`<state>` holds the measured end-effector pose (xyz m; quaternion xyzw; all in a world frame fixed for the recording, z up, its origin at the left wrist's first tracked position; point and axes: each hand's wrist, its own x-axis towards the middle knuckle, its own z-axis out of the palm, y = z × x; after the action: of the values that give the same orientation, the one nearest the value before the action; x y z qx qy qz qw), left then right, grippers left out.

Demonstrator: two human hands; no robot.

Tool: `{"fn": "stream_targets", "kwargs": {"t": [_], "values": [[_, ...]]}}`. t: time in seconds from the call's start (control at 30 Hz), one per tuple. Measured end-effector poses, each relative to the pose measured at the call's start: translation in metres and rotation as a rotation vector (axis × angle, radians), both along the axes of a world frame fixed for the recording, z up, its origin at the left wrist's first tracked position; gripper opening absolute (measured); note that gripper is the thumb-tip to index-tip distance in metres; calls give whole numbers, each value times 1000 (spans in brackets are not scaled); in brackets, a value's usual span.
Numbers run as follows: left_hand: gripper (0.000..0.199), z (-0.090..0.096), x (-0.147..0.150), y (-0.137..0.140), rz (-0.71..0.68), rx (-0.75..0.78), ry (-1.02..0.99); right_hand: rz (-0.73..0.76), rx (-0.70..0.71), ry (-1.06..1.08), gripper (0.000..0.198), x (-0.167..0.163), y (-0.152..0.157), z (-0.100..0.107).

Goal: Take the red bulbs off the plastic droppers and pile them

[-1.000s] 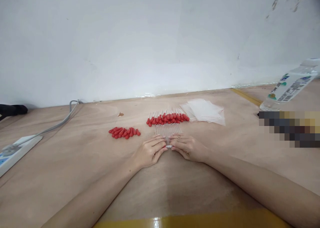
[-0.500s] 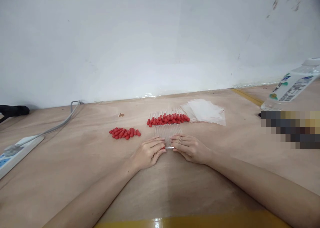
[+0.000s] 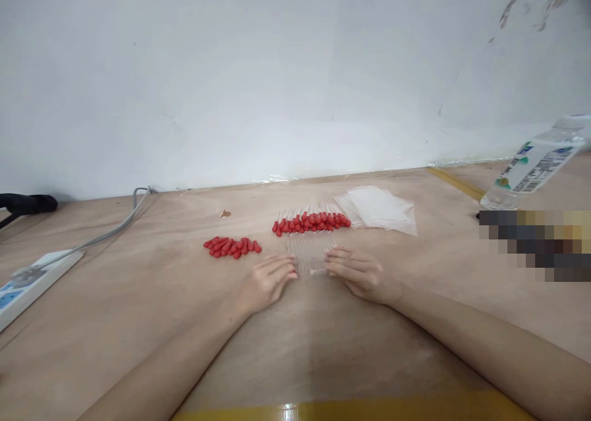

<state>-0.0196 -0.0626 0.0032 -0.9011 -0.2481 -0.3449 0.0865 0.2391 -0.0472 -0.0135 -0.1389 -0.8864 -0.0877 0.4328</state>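
My left hand (image 3: 266,280) rests low over the table with its fingers curled together; a bit of red rubber bulb (image 3: 293,275) shows at its fingertips. Opposite it, my right hand (image 3: 357,273) pinches a clear glass tube (image 3: 317,272) whose free end points left toward the other hand. Between and beyond the hands lies a row of bare glass tubes (image 3: 310,248). Behind them are droppers (image 3: 318,221), glass tubes fitted with red bulbs, bulbs facing me. Several loose red bulbs (image 3: 231,247) lie in a pile beyond my left hand.
Clear plastic bags (image 3: 378,208) lie flat at the back right. A plastic bottle (image 3: 530,165) stands tilted in view at the far right, by a pixelated patch. To the left are a white power strip (image 3: 41,282), its grey cable (image 3: 108,231) and a black object (image 3: 28,204).
My hands have moved apart, the left one leftward and the right one rightward. The tube that spanned both hands is now only in the right, and the red bulb stays in the left.
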Motion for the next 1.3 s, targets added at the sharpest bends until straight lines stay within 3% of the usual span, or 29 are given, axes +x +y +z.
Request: {"fn": "stream_targets", "kwargs": {"t": [0.1,0.17,0.3,0.37,0.5,0.7,0.87,0.97,1.13,1.3], "values": [[12,14,-24,11,228,-2,-140,-157,-60,63,25,10,6,2],[16,27,-42,23,428,-81,-185,-259,-96,54,20,10,6,5],[31,47,-82,49,765,-302,-278,-348,-157,-21,23,-10,1,17],[37,52,-103,57,857,-502,-301,-356,-197,-48,26,-26,0,23],[45,56,-136,62,862,-748,-360,-290,-242,-12,22,-62,13,26],[51,50,-151,61,804,-809,-390,-412,-148,-279,21,-104,35,20],[49,42,-150,63,708,-906,-446,-434,-135,-407,17,-117,30,14],[46,40,-149,63,744,-921,-445,-438,-204,-381,20,-119,24,14],[39,40,-152,61,809,-873,-323,-422,-321,-354,48,-117,17,18],[40,34,-160,64,858,-815,-325,-388,-349,-339,58,-115,18,18]]}}
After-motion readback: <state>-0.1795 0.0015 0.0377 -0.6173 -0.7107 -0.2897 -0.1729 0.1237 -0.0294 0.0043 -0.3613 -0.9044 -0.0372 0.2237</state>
